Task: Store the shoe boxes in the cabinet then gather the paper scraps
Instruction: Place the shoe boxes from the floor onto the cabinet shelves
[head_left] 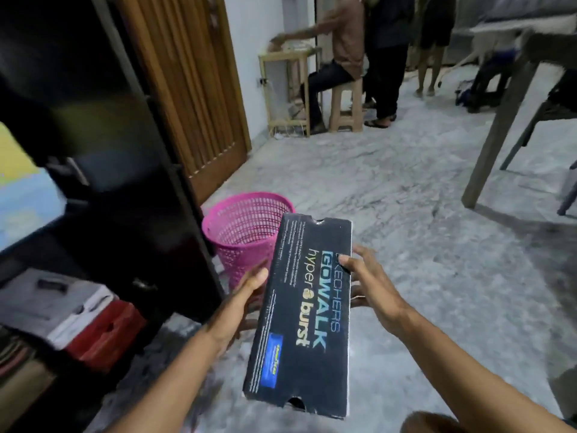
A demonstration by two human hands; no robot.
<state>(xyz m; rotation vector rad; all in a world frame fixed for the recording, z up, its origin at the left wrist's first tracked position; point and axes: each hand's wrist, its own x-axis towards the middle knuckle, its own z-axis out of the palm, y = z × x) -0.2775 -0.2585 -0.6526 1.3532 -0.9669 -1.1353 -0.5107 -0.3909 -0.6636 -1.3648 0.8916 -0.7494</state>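
We are gripping the black shoe box (304, 310) in mid-air with both hands: left hand (242, 296) and right hand (367, 282) clasping its long sides. It is hovering beside the dark cabinet (125, 151), in front of a pink basket (242, 228).

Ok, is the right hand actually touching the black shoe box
Touching. The head view shows the right hand with its thumb pressed on top of the black shoe box and fingers under its right edge; the left hand holds the other side.

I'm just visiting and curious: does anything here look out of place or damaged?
Nothing stands out. The black shoe box looks intact, held level between the left hand and right hand. The pink basket stands upright beside the cabinet.
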